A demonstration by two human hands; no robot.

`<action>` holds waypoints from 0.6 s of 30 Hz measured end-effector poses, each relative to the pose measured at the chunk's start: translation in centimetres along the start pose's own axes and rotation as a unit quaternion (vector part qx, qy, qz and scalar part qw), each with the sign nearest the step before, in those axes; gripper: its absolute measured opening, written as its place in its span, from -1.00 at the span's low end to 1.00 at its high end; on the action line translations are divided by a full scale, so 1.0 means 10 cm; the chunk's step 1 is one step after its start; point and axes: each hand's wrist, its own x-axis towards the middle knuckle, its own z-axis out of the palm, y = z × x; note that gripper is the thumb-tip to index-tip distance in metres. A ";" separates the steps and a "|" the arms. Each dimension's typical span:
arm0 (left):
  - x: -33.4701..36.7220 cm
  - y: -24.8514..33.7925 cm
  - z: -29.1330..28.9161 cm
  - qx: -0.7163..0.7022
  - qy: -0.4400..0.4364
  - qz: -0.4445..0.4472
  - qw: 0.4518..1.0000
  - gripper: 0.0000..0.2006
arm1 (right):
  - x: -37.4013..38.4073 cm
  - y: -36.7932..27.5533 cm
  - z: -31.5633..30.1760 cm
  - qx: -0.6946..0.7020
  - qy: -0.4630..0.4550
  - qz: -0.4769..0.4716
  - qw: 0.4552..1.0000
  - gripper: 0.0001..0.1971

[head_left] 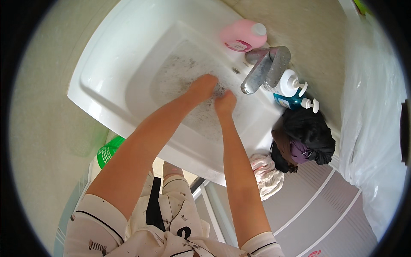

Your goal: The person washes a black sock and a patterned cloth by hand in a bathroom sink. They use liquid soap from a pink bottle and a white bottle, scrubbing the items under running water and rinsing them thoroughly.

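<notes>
Both arms reach down into a white washbasin (141,55) with cloudy, sudsy water (182,64) in it. My left hand (203,87) is curled at the water's surface, knuckles up. Close to its right, my right hand (226,104) is curled too, its fingers partly under the suds. A small dark patch (219,89) shows between the two hands; foam hides what it is. Both hands look closed, but what they grip cannot be made out. A chrome faucet (267,68) overhangs the basin just right of my hands.
A pink bottle with a white cap (244,36) lies by the faucet. White (287,83) and blue-green (293,100) pump bottles stand behind it. Dark bundled cloth (308,137) and pale crumpled cloth (266,175) are at the right. A green basket (109,152) sits below left; clear plastic sheeting (368,111) hangs far right.
</notes>
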 end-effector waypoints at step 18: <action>0.08 0.39 0.04 0.048 -0.049 -0.050 0.996 -0.71 | -0.03 0.04 -0.21 0.127 -0.017 0.087 0.988 -0.71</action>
